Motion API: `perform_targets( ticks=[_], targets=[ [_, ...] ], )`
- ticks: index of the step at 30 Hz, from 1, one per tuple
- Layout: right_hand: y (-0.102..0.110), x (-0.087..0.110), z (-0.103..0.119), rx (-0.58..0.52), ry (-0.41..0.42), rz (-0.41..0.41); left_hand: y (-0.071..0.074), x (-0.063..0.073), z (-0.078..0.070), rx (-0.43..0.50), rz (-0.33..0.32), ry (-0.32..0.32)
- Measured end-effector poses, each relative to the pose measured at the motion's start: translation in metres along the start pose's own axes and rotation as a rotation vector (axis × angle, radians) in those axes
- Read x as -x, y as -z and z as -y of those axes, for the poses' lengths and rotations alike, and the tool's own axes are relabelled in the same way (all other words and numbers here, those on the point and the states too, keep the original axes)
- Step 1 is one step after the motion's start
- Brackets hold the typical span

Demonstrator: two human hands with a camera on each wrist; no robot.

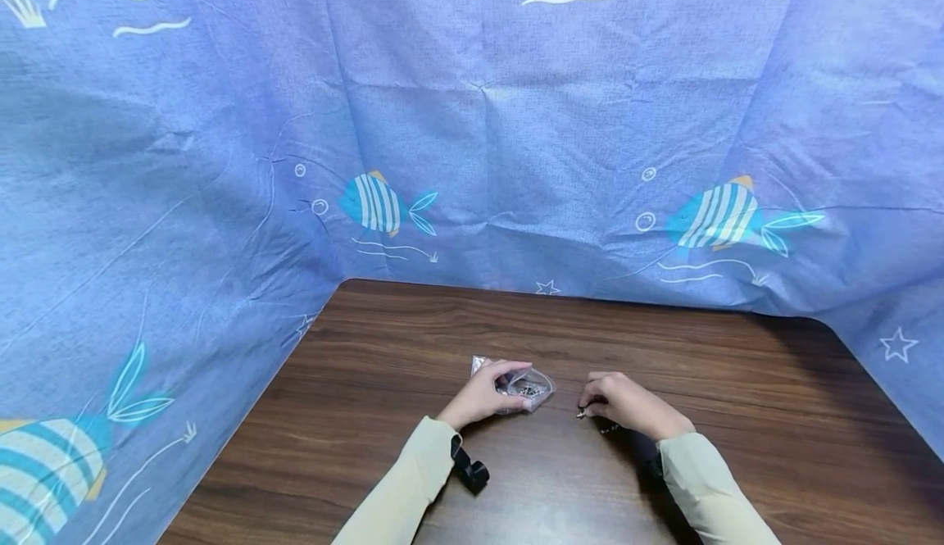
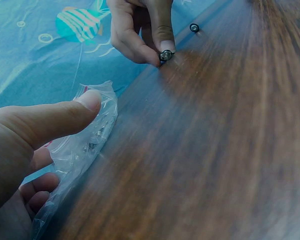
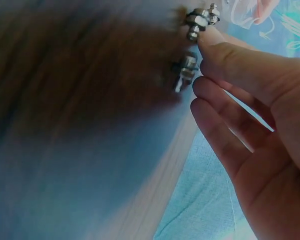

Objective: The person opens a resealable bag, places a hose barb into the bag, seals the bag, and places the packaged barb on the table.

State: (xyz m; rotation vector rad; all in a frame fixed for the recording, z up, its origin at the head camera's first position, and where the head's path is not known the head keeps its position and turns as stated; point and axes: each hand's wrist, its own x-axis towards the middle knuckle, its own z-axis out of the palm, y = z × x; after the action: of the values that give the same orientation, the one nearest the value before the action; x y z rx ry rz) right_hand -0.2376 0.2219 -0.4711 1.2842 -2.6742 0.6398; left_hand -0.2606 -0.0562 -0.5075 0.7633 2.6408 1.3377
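Note:
In the head view my left hand (image 1: 483,393) holds a clear zip bag (image 1: 542,387) with its mouth spread and small metal parts inside. The left wrist view has the thumb along the bag's (image 2: 107,112) near side and fingers behind it. To the right, my right hand (image 1: 627,401) pinches a small shiny metal fitting (image 3: 197,20) with stubby branches between thumb and fingers, low over the table. Another metal fitting (image 3: 186,72) is on the table just beside those fingertips. The palm side of the right hand (image 3: 270,130) faces its wrist camera.
The brown wood-grain table (image 1: 737,373) spreads under both hands. A blue fish-print cloth (image 1: 553,143) hangs along its back and left edges. A black strap with a small device (image 1: 469,467) is on the left wrist.

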Motion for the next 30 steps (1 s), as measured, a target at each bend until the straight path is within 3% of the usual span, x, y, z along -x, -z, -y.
perform_targets(
  ticks=[15, 30],
  targets=[
    [0.003, -0.002, -0.001, 0.072, 0.038, 0.016, 0.0, 0.0, -0.001, 0.012, -0.01, -0.021],
    [0.015, -0.017, 0.003, 0.121, -0.008, 0.052, -0.002, -0.001, 0.002, -0.002, -0.007, -0.006]
  ],
)
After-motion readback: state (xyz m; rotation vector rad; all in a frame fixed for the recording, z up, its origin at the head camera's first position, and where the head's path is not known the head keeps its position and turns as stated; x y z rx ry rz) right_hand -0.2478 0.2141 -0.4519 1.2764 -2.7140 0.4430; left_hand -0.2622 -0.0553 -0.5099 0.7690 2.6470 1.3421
